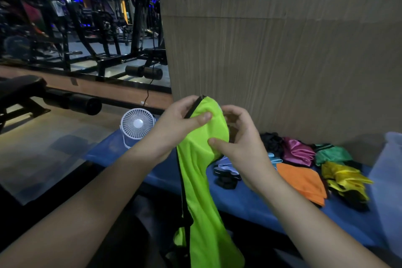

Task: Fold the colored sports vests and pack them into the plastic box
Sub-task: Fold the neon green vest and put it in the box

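Above the blue worktop [250, 202], both hands held a lime vest [200, 180] up by its top. Left hand [176, 122] pinched the black-trimmed edge, thumb pressed on the cloth; right hand [237, 137] gripped the bunched fabric just beside it, and the rest hung below. Orange [302, 178], yellow [343, 178], green [332, 154] and magenta [298, 150] vests lay right, near a translucent box [389, 180].

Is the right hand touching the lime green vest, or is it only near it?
Touching. In the head view, the right hand presses its thumb on the lime green vest, fingers curled behind the cloth.
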`<action>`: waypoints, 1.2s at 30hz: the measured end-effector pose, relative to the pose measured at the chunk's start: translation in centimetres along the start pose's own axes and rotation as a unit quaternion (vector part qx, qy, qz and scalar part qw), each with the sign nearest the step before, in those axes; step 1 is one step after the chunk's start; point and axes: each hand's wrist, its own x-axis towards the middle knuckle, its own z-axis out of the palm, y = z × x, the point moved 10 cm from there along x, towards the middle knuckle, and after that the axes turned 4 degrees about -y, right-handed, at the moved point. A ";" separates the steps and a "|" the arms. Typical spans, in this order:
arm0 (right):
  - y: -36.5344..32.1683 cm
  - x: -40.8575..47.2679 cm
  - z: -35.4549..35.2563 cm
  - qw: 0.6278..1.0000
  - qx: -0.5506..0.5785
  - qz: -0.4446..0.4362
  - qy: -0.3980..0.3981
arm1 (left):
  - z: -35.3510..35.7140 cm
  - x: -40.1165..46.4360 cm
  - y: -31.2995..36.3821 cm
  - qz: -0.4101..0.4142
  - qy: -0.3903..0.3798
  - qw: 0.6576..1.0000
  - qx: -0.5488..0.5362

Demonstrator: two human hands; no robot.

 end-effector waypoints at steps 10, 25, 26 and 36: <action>1.9 -1.4 0.4 0.991 0.024 0.115 -0.063 | 1.8 0.9 3.6 0.031 -0.087 0.991 0.096; -2.5 -0.7 -2.4 0.997 -0.038 0.039 -0.053 | 3.7 0.9 4.0 0.049 -0.098 0.985 0.136; -2.8 -0.5 -2.8 0.997 -0.051 0.031 -0.051 | 4.0 1.0 4.0 0.056 -0.097 0.984 0.140; -5.2 -0.3 -4.2 0.988 -0.134 0.003 -0.073 | 5.4 1.1 2.8 0.068 -0.078 0.989 0.102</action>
